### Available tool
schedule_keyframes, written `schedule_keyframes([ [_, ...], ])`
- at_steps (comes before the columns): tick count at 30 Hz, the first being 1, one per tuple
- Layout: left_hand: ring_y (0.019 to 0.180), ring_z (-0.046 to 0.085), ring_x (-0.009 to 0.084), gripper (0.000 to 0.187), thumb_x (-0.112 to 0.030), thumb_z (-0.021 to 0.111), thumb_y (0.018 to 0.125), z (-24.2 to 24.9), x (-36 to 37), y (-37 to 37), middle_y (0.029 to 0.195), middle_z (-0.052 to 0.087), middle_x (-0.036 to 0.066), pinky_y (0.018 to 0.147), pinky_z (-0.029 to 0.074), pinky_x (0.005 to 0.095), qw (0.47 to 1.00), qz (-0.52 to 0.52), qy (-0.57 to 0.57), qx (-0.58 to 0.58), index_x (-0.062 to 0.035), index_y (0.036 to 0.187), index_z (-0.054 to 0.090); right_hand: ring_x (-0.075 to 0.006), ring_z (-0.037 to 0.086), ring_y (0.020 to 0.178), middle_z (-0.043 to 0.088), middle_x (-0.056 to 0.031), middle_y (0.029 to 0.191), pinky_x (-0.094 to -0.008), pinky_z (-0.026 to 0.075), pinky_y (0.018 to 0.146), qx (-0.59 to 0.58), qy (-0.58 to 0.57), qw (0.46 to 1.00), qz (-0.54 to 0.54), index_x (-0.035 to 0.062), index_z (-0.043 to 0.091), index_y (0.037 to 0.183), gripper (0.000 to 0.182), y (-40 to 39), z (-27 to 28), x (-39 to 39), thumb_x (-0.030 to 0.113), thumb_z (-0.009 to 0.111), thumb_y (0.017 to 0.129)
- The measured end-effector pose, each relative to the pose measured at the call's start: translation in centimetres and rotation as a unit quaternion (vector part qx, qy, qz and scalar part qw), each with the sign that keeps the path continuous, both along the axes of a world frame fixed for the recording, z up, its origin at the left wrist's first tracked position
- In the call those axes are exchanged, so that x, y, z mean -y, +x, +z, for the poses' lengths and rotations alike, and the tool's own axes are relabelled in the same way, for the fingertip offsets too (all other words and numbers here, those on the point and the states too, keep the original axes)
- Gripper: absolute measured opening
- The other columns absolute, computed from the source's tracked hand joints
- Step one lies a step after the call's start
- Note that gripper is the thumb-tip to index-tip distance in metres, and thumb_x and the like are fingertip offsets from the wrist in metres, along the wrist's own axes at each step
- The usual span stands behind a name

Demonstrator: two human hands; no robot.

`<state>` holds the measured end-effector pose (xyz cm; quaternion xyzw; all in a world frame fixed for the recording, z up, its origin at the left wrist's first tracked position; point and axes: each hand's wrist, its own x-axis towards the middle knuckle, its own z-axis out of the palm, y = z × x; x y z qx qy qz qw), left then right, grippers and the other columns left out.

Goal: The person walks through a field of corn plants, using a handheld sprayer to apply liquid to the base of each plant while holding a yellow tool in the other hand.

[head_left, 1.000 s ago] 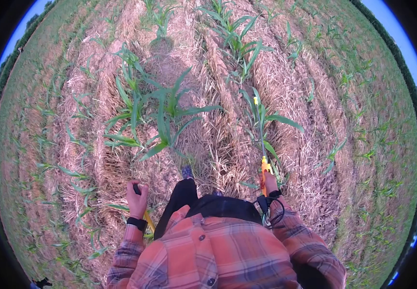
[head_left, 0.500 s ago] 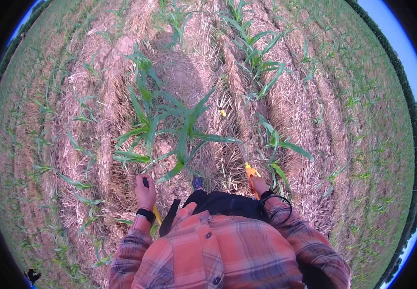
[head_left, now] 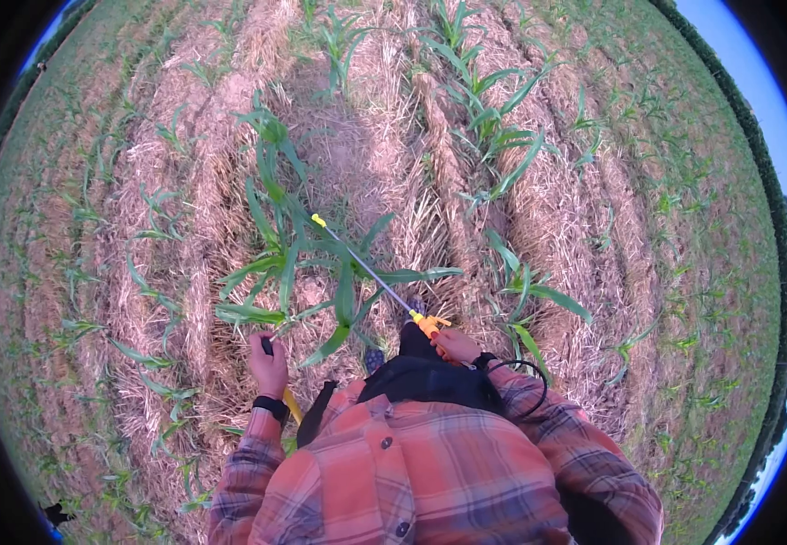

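Observation:
My right hand (head_left: pixel 459 346) is closed around the orange handle of a spray wand (head_left: pixel 429 324). The thin metal tube (head_left: pixel 366 267) slants up and left across the leaves of a young corn plant (head_left: pixel 345 295). At its far end, the yellow nozzle (head_left: pixel 319 221) hangs beside a taller corn plant (head_left: pixel 275 193). On the left, my left hand (head_left: pixel 268 368) wraps a black-ended pump lever (head_left: pixel 267 346); a yellow bar (head_left: pixel 293 405) shows below the wrist. From near my right wrist, a black hose (head_left: pixel 543 386) loops back along the sleeve.
Straw-covered soil (head_left: pixel 412 218) runs ahead in furrows. Another corn row (head_left: pixel 489 118) stands to the right, with a nearer plant (head_left: pixel 525 286) beside my right arm. A dark-clad leg (head_left: pixel 414 338) and a patterned shoe (head_left: pixel 373 360) show below me. Trees (head_left: pixel 762 173) edge the field.
My right hand has moved left, swinging the wand so its nozzle goes from right of the near corn plant to its upper left. A dark leg now shows forward. My left hand has shifted slightly.

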<state>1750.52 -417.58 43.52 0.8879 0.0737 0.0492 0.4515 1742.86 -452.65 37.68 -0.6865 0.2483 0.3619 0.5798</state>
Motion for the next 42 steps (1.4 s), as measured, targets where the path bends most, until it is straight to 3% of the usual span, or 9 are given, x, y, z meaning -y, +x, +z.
schedule_keyframes([
  [6, 0.054, 0.046, 0.0162, 0.011, -0.005, 0.05, 0.073, 1.0, 2.7, 3.8, 0.063, 0.047, 0.008, 0.052, 0.038, 0.0281, 1.0, 0.028, -0.002, -0.006, -0.0047, 0.081, 0.043, -0.0096, 0.043, 0.041, 0.046, -0.0001, 0.055, -0.0216, 0.036, 0.039, 0.045, 0.038, 0.996, -0.063, 0.0031, 0.05, 0.078, 0.034, 3.2, -6.5, 3.8, 0.036, 0.04, 0.082],
  [9, 0.054, 0.046, 0.0168, 0.011, -0.004, 0.05, 0.072, 0.7, 5.0, 6.3, 0.063, 0.047, 0.009, 0.052, 0.038, 0.0286, 0.999, 0.006, 0.046, 0.021, -0.0044, 0.081, 0.043, -0.0103, 0.043, 0.041, 0.045, -0.0002, 0.053, -0.0214, 0.036, 0.039, 0.052, 0.044, 0.99, -0.121, 0.0035, 0.05, 0.076, 0.033, 4.4, -6.7, 6.7, 0.034, 0.039, 0.082],
  [13, 0.055, 0.046, 0.0181, 0.012, -0.003, 0.05, 0.071, -1.2, 7.8, 10.3, 0.064, 0.048, 0.01, 0.053, 0.038, 0.0295, 1.0, -0.014, 0.012, 0.004, -0.0037, 0.081, 0.043, -0.0105, 0.039, 0.037, 0.043, -0.0008, 0.051, -0.0226, 0.031, 0.033, 0.009, 0.094, 0.966, -0.24, 0.0044, 0.049, 0.073, 0.031, 5.4, -7.4, 11.3, 0.033, 0.04, 0.082],
  [20, 0.055, 0.046, 0.0191, 0.013, -0.004, 0.05, 0.071, -0.2, 11.8, 13.2, 0.064, 0.047, 0.011, 0.054, 0.038, 0.0304, 0.997, -0.041, 0.063, 0.014, -0.0032, 0.082, 0.043, -0.0111, 0.037, 0.034, 0.042, -0.0007, 0.05, -0.0238, 0.029, 0.031, 0.009, 0.022, 0.916, -0.4, 0.0047, 0.047, 0.074, 0.03, 7.4, -8.6, 18.2, 0.034, 0.043, 0.079],
  [21, 0.055, 0.046, 0.0191, 0.013, -0.004, 0.05, 0.071, -0.2, 12.0, 13.6, 0.064, 0.047, 0.011, 0.054, 0.038, 0.0304, 0.997, -0.04, 0.062, 0.011, -0.0032, 0.082, 0.043, -0.0114, 0.036, 0.034, 0.041, -0.001, 0.05, -0.0239, 0.029, 0.03, 0.021, 0.064, 0.904, -0.422, 0.0046, 0.048, 0.073, 0.031, 7.7, -8.7, 19.2, 0.035, 0.042, 0.08],
  [28, 0.053, 0.043, 0.0183, 0.013, -0.005, 0.05, 0.072, -0.6, 13.0, 18.2, 0.062, 0.045, 0.01, 0.052, 0.036, 0.0297, 0.998, -0.041, 0.05, 0.003, -0.0039, 0.083, 0.044, -0.0127, 0.036, 0.031, 0.042, -0.0018, 0.047, -0.0259, 0.029, 0.029, 0.003, 0.032, 0.886, -0.463, 0.0061, 0.046, 0.065, 0.033, 11.9, -8.2, 22.3, 0.034, 0.04, 0.08],
  [34, 0.054, 0.044, 0.0174, 0.013, -0.005, 0.05, 0.072, -1.4, 13.9, 25.7, 0.063, 0.046, 0.009, 0.052, 0.037, 0.0291, 0.999, -0.05, 0.002, 0.011, -0.005, 0.083, 0.043, -0.0118, 0.033, 0.033, 0.039, -0.0004, 0.047, -0.025, 0.026, 0.03, -0.029, 0.02, 0.915, -0.402, 0.0078, 0.043, 0.066, 0.029, 18.5, -7.6, 20.1, 0.033, 0.041, 0.08],
  [36, 0.056, 0.046, 0.0176, 0.013, -0.005, 0.05, 0.072, -1.3, 14.3, 27.4, 0.065, 0.047, 0.01, 0.053, 0.038, 0.0282, 0.997, -0.049, -0.015, -0.05, -0.005, 0.082, 0.042, -0.0118, 0.033, 0.032, 0.04, -0.0005, 0.048, -0.0248, 0.026, 0.03, -0.03, -0.021, 0.939, -0.343, 0.0079, 0.043, 0.065, 0.028, 21.0, -6.8, 18.8, 0.032, 0.041, 0.08],
  [42, 0.055, 0.045, 0.0163, 0.012, -0.005, 0.05, 0.072, -1.6, 14.6, 31.2, 0.064, 0.046, 0.008, 0.053, 0.038, 0.0278, 0.998, -0.039, -0.05, -0.012, -0.0047, 0.082, 0.042, -0.0105, 0.04, 0.036, 0.044, -0.0011, 0.051, -0.0224, 0.033, 0.035, -0.016, -0.009, 0.971, -0.237, 0.004, 0.05, 0.073, 0.029, 26.8, -2.4, 16.3, 0.031, 0.041, 0.08],
])
